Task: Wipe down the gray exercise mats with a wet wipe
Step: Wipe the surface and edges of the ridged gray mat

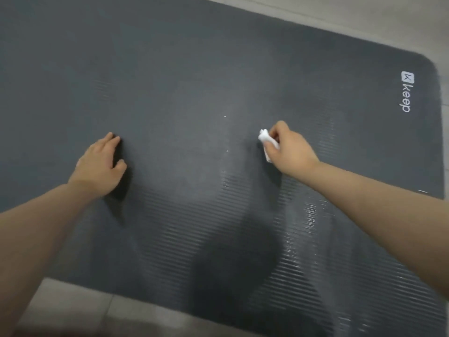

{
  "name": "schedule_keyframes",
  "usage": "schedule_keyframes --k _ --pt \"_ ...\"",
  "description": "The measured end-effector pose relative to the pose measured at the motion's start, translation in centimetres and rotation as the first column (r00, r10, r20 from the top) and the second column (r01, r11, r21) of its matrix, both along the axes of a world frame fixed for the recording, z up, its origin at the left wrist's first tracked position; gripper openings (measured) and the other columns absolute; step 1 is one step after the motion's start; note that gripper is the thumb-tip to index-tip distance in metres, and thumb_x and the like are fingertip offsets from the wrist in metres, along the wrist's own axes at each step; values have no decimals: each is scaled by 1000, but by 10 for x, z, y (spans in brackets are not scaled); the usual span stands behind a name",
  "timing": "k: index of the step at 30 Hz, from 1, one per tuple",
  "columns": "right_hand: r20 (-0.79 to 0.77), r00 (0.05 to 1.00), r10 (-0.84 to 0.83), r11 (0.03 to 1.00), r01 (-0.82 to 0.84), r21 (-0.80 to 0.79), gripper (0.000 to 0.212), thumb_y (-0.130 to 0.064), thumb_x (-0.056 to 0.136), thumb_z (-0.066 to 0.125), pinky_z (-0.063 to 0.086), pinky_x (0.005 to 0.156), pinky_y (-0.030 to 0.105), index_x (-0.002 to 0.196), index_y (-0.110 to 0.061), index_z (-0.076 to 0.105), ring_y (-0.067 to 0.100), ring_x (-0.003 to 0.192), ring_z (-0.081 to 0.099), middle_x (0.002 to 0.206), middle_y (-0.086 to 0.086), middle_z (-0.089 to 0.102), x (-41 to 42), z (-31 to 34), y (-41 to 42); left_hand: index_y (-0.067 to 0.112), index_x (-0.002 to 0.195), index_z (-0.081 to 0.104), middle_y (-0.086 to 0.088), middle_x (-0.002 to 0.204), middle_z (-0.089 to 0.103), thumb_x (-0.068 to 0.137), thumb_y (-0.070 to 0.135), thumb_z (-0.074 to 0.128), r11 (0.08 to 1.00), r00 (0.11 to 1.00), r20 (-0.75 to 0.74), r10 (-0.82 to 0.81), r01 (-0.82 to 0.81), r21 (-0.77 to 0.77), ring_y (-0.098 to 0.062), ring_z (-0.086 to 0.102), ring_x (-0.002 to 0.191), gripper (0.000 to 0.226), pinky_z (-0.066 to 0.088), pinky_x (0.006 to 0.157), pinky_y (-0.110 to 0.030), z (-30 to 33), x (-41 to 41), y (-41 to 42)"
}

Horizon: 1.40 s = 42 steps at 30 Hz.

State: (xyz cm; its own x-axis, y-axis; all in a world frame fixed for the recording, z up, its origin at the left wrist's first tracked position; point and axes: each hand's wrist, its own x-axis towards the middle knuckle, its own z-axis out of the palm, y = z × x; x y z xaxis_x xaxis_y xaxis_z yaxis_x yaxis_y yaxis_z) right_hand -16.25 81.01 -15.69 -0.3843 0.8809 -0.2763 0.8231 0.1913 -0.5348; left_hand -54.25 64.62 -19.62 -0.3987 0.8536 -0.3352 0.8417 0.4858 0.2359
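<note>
The right hand (289, 147) grips a crumpled white wet wipe (267, 143), fingers curled round it, and holds it down on the gray mat (184, 76), right of the mat's middle. Part of the wipe sticks out on the hand's left side; the rest is hidden under the fingers. The left hand (100, 164) lies flat on the mat to the left, well apart from the right one, fingers relaxed and spread a little, holding nothing. Both bare forearms reach in from the near corners of the view.

The mat fills most of the view and lies on a pale tiled floor (80, 305), which shows along the near edge and past the far right corner. Its surface is ribbed with fine lines running left to right. Near and to the right of the wipe hand, the ribs shine with wet streaks (308, 220); the patch between the hands looks dull and slightly hazy. A few tiny white specks (225, 116) sit on the mat just beyond the hands. At the far right, by the rounded corner, a white logo (406, 92) reads "keep", printed sideways.
</note>
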Motion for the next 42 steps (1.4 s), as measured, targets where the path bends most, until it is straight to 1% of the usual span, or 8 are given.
schedule_keyframes --k 5,15,21,24,30,34,39,42 --pt "-63 998 3 988 -13 -153 28 -43 98 44 43 64 35 89 -17 39 26 73 59 72 -2 62 -60 -23 -44 10 152 34 -7 161 26 97 22 56 982 981 -30 -191 191 -6 -31 26 146 61 22 119 -48 0 -36 -16" --pt "176 980 -96 978 126 -167 16 -21 98 42 35 72 36 109 -10 40 30 92 45 110 18 55 -96 -39 -54 14 155 24 -10 163 20 93 46 30 983 986 -163 -13 42 177 -33 13 149 70 5 120 -48 -32 -93 -37" --pt "137 918 -372 889 395 -231 22 -35 96 46 39 61 30 88 -15 43 19 75 56 74 -4 61 -120 -5 -56 16 155 25 -6 164 20 88 40 31 986 990 -138 -9 32 164 -28 12 151 71 3 121 -44 -28 -99 -37" --pt "20 839 -544 839 544 0 32 -41 92 49 43 62 33 76 -13 53 26 72 59 70 3 64 -181 -2 -53 16 155 25 -6 164 19 88 39 30 989 991 -133 -12 32 145 -26 10 151 72 1 122 -42 -27 -100 -36" --pt "5 1000 -24 999 24 39 20 -22 83 58 44 81 37 103 -16 59 31 100 58 103 7 64 -389 -30 -68 15 155 27 -5 163 21 87 38 31 984 991 -131 -21 43 170 -25 12 151 72 1 124 -40 -30 -106 -37" --pt "34 989 145 986 -148 78 25 -22 87 55 38 83 36 112 -17 53 26 104 52 109 4 60 -400 -36 -69 14 155 28 -6 163 23 88 35 31 983 992 -125 -28 50 175 -26 14 151 70 2 124 -40 -31 -109 -38" --pt "203 956 -210 974 187 127 8 -10 90 51 40 73 42 95 -5 50 41 92 56 98 23 61 -240 -34 -38 15 156 24 -5 164 19 89 34 30 989 994 -105 -33 48 138 -25 11 151 70 1 124 -41 -26 -106 -35" --pt "356 698 -621 770 629 111 9 -12 94 42 36 71 39 99 -5 40 45 98 55 105 28 58 -127 -16 -43 14 156 23 -5 164 18 90 35 29 991 994 -100 -49 61 120 -26 11 152 70 1 124 -42 -24 -108 -35"
